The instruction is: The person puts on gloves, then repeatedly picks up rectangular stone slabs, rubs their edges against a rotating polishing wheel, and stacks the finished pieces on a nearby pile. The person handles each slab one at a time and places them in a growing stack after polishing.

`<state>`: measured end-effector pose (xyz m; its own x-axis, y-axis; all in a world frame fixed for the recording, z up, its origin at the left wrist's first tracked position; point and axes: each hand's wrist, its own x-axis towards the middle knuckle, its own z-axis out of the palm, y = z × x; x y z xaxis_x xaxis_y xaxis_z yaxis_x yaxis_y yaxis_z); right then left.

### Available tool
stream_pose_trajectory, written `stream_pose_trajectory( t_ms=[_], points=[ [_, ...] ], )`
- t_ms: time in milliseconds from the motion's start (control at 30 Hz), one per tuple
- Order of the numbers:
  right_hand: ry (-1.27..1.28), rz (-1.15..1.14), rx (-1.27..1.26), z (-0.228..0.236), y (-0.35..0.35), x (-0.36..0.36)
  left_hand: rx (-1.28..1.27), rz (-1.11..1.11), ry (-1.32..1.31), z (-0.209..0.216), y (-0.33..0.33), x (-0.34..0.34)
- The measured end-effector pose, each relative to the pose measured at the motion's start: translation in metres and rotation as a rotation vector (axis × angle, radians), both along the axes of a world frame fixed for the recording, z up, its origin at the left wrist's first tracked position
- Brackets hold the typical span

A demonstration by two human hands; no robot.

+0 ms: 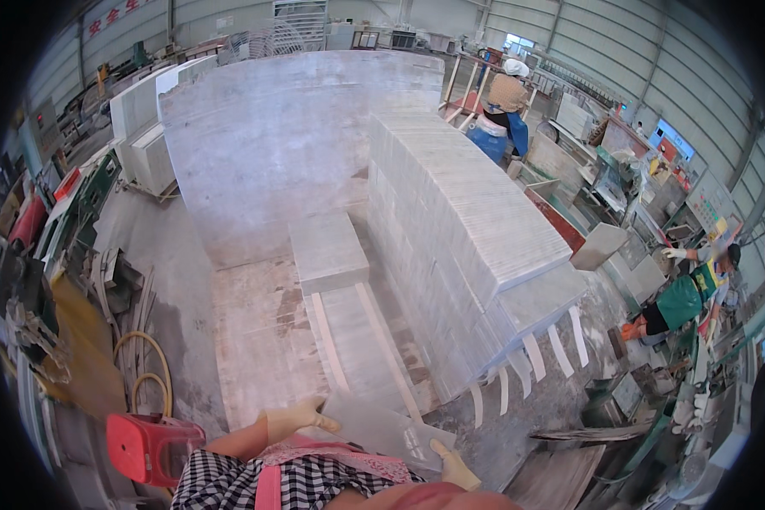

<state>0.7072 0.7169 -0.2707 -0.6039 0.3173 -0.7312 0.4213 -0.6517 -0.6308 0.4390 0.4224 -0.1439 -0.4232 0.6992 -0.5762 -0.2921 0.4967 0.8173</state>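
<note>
Close to my body, a flat grey stone tile (387, 429) is held level between both hands; I cannot tell whether it is one tile or several together. My left hand (299, 418), in a pale yellow glove, grips its left end. At the right end my right hand (456, 467), gloved alike, has its thumb on top and the other fingers hidden. Just beyond lie grey tiles with two pale strips (327, 340) along them. Behind these sits a low tile stack (327, 246). A long, tall tile stack (425, 246) rises to the right, pale strips hanging from its near end.
A large upright board (272, 144) backs the stacks, which rest on a worn base (259, 340). A red stool (144, 450) stands at my left, near a yellow hose (149, 357). Co-workers (693, 293) (506, 102) are at the right and far right. Machinery lines the left side.
</note>
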Motion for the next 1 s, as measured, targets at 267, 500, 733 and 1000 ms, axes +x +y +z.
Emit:
stream_pose_trajectory(
  t_ms=[267,500,733,1000],
  points=[
    [-0.056,0.044,0.158,0.012,0.029,-0.06,-0.173,-0.114,0.249,-0.012,0.02,-0.057],
    [-0.214,-0.027,0.288,0.011,0.016,-0.079,-0.076,-0.217,0.156,-0.003,0.033,-0.114],
    [-0.378,0.176,0.481,0.059,-0.014,-0.145,-0.198,-0.496,-0.009,-0.087,0.045,-0.233],
    [-0.167,0.801,0.589,-0.011,0.064,-0.373,-0.257,-0.25,0.265,-0.236,0.024,-0.349]
  ],
)
